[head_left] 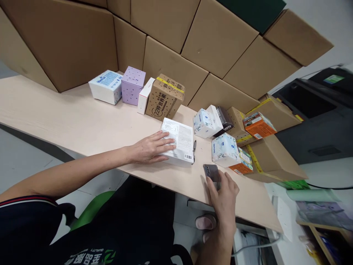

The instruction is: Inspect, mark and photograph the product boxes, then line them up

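Observation:
My left hand (151, 147) lies flat with fingers spread on a white box (183, 138) with printed text and a barcode. My right hand (224, 191) grips a dark smartphone (211, 172) between thumb and fingers, its camera lenses facing up. The phone is low over the table, and I cannot tell whether it touches it. A slim dark object (194, 146), perhaps a pen or cutter, lies against the white box's right side. Just beyond the phone stands a tissue-style box (224, 149) with a blue floral print.
Along the back of the table (82, 121) stand a blue-white pack (106, 86), a purple box (133, 85) and a brown carton (165, 96). More small boxes, including an orange one (259, 126), are at the right. Large cardboard boxes (171, 68) form a wall behind.

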`<action>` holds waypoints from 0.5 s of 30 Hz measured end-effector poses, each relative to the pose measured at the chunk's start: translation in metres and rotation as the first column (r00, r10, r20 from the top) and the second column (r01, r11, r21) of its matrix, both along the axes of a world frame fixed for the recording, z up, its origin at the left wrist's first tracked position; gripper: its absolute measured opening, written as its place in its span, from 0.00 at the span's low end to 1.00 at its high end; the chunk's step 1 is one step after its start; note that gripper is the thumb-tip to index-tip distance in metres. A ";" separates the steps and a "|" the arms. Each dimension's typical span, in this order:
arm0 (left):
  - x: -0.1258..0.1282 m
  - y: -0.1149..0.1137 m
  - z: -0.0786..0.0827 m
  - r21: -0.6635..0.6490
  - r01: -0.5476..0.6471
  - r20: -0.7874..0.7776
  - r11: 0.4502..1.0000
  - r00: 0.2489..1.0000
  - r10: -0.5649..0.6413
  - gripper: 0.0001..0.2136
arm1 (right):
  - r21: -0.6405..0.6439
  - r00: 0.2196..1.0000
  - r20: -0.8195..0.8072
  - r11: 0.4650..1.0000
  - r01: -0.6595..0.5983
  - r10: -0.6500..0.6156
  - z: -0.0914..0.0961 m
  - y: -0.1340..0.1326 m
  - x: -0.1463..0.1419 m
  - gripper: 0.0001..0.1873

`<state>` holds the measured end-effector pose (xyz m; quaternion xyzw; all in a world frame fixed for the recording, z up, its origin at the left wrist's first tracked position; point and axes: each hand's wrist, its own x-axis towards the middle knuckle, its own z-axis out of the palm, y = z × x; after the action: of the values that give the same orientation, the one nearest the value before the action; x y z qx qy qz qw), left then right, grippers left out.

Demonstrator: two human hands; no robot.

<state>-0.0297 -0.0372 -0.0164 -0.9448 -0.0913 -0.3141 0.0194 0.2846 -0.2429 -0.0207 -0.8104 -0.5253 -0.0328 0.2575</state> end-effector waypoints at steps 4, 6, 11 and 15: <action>-0.004 -0.001 -0.003 0.061 -0.021 0.025 0.998 0.999 0.020 0.23 | -0.010 0.894 -0.387 0.969 -0.248 0.225 0.038 0.029 -0.036 0.39; -0.007 -0.002 -0.005 0.074 -0.028 0.052 0.997 0.998 0.024 0.23 | -0.050 0.772 -0.566 0.924 -0.380 0.287 0.049 0.049 -0.048 0.38; -0.015 -0.006 -0.009 0.059 -0.068 0.144 0.996 0.988 0.059 0.24 | 0.020 0.463 -0.847 0.885 -0.465 0.262 0.049 0.096 -0.062 0.39; -0.015 -0.008 -0.011 0.090 -0.098 0.201 0.991 0.977 0.079 0.23 | 0.077 0.249 -0.953 0.932 -0.354 0.173 0.044 0.117 -0.076 0.40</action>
<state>-0.0445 -0.0450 -0.0269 -0.9020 -0.1191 -0.4089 0.0713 0.2088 -0.1263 0.0236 -0.5884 -0.3999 0.5353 0.4554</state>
